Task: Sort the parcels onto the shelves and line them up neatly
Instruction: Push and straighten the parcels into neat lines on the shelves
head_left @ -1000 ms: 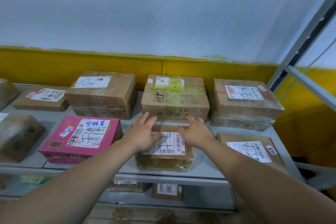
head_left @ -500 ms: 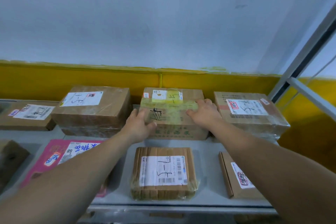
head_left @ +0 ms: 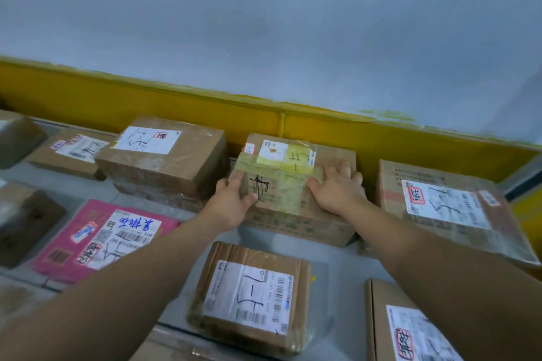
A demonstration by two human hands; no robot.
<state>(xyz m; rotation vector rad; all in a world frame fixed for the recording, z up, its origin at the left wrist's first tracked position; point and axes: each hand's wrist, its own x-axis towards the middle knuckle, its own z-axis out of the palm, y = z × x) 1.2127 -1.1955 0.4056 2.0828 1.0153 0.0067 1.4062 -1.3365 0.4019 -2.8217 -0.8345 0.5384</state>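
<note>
- Grey shelf [head_left: 337,268] at the bottom of the frame carries a small labelled parcel [head_left: 252,297], bottom centre.
- Mid-frame, my left hand [head_left: 231,204] curls around the taped box [head_left: 293,184] at its left corner.
- My right hand [head_left: 337,192] lies flat on its top, fingers spread.
- Behind it runs a yellow wall band [head_left: 176,102].

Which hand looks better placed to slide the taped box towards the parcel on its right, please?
Probably the left hand: it grips the taped box at its left front corner, fingers round the left side, so it can push rightwards. The right hand lies flat on top and could only drag.
</note>
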